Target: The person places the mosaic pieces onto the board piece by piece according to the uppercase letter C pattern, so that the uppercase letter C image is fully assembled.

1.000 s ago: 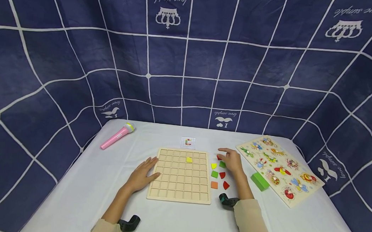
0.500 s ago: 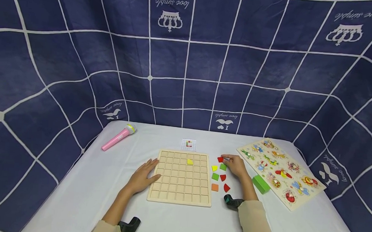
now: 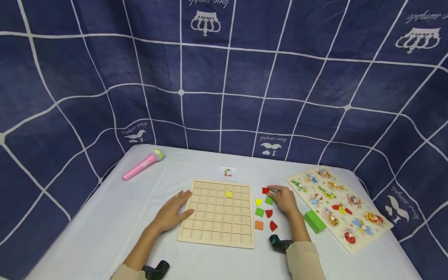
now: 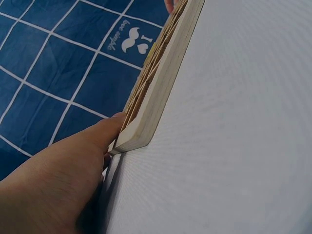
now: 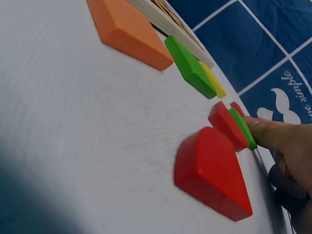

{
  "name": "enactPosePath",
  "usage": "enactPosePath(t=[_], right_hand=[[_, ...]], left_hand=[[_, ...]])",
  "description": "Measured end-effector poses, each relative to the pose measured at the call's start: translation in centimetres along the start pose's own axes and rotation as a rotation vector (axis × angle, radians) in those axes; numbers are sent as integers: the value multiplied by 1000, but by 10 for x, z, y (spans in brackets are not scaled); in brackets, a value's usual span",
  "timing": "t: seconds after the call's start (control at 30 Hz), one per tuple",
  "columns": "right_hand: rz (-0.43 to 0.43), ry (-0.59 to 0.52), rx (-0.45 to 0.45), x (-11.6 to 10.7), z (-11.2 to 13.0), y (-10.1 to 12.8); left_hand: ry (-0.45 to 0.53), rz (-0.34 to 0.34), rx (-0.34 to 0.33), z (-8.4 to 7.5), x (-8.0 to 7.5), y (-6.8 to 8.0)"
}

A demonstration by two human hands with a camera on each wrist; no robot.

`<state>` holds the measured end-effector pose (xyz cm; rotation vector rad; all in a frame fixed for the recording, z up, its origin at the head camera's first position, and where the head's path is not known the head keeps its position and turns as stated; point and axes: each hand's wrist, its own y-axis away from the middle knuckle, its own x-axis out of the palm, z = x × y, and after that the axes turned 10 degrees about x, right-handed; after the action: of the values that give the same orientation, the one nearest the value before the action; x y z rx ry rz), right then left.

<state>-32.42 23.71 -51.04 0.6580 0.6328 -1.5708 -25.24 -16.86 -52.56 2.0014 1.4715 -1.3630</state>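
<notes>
My left hand (image 3: pixel 172 210) lies along the left edge of a wooden grid board (image 3: pixel 216 231), fingers outstretched, thumb over its rim. The left wrist view shows the thumb at the board's (image 4: pixel 146 117) corner. One yellow block (image 3: pixel 229 194) sits in an upper cell. Right of the board, my right hand (image 3: pixel 285 199) pinches the right side of a red block (image 3: pixel 265 190) with thumb and index finger. Close by lie green blocks (image 3: pixel 260 212), a yellow rounded block (image 3: pixel 258 202), red quarter-round blocks (image 3: pixel 273 225) and an orange square block (image 3: pixel 259 225). The right wrist view partly hides the pinch.
A small printed pattern card (image 3: pixel 227 173) lies behind the board. A pink toy microphone (image 3: pixel 141 167) is at the back left. On the right, an insect puzzle board (image 3: pixel 339 207) lies slanted, a green rectangular block (image 3: pixel 314 221) against its near-left edge.
My right hand has come down slightly to the right of the red block, and its fingertips have closed on it. The left hand stays on the board's edge.
</notes>
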Motion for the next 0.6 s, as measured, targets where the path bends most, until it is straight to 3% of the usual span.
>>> enactPosePath(t=[0.4, 0.6], right_hand=[[-4, -13, -11, -2, -1, -1], [-9, -61, -22, 1, 16, 3]], left_hand=[[-3, -15, 10, 0, 1, -1], [6, -20, -13, 0, 2, -1]])
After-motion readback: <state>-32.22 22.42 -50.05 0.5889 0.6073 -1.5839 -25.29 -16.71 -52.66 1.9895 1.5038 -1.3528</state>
